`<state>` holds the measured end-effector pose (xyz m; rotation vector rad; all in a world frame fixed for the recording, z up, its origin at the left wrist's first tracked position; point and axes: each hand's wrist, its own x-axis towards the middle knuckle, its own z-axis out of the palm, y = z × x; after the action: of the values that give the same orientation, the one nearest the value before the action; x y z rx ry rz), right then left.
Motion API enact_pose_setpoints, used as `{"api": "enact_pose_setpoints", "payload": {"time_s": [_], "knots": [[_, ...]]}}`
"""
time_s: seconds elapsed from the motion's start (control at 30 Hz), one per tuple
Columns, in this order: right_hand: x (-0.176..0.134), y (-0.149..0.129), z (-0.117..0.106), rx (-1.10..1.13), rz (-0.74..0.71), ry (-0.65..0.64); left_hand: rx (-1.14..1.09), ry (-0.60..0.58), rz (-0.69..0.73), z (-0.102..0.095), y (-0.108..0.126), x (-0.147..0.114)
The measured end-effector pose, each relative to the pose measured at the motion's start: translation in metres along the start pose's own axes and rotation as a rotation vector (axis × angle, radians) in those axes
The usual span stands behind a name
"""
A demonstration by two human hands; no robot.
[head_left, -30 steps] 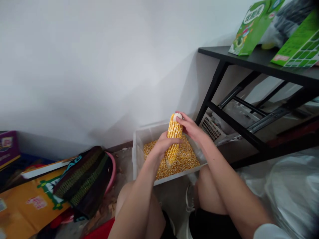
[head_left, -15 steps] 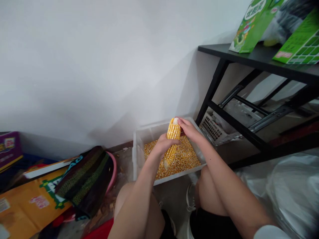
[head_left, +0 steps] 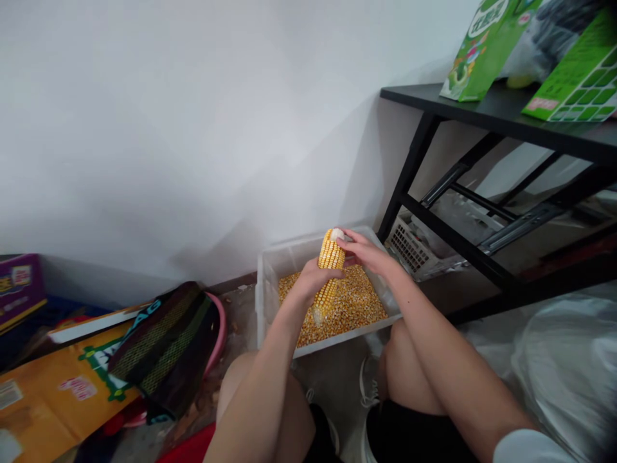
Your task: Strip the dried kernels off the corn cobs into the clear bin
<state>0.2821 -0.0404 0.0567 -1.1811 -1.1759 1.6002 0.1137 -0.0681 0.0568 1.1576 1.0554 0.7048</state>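
A yellow ear of corn (head_left: 331, 251) is held upright at a slant above a clear plastic bin (head_left: 261, 302). My left hand (head_left: 313, 280) wraps round its middle, with the thumb across the front. At the upper end, where a pale patch of bare cob shows, my right hand (head_left: 360, 249) grips with its thumb and fingers; part of those fingers is hidden behind the ear. Loose corn kernels (head_left: 359, 299) cover the bottom of the bin below both hands.
To the right stands a black table (head_left: 419, 96) bearing green cartons (head_left: 475, 54); a white basket (head_left: 409, 247) sits beneath it. On the left lie a dark mesh bag (head_left: 166, 354), a pink basin (head_left: 220, 328) and an orange package (head_left: 53, 399). Plastic bags (head_left: 569, 360) lie at right.
The ear has shifted slightly left in view together with both hands. My right hand's fingers have moved a little on its upper end. Both hands keep their hold.
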Motion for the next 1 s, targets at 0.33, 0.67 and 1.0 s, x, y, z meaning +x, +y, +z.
{"api": "enact_pose_setpoints", "payload": {"time_s": [0.33, 0.67, 1.0], "knots": [[0.004, 0.009, 0.004, -0.058, 0.020, 0.017, 0.163, 0.091, -0.008, 0.004, -0.007, 0.004], [0.024, 0.025, 0.018, -0.173, -0.005, 0.305, 0.281, 0.171, 0.058, 0.003, -0.016, 0.012], [0.014, 0.017, 0.014, -0.147, 0.040, 0.126, 0.294, 0.176, 0.051, -0.002, -0.013, 0.011]]}}
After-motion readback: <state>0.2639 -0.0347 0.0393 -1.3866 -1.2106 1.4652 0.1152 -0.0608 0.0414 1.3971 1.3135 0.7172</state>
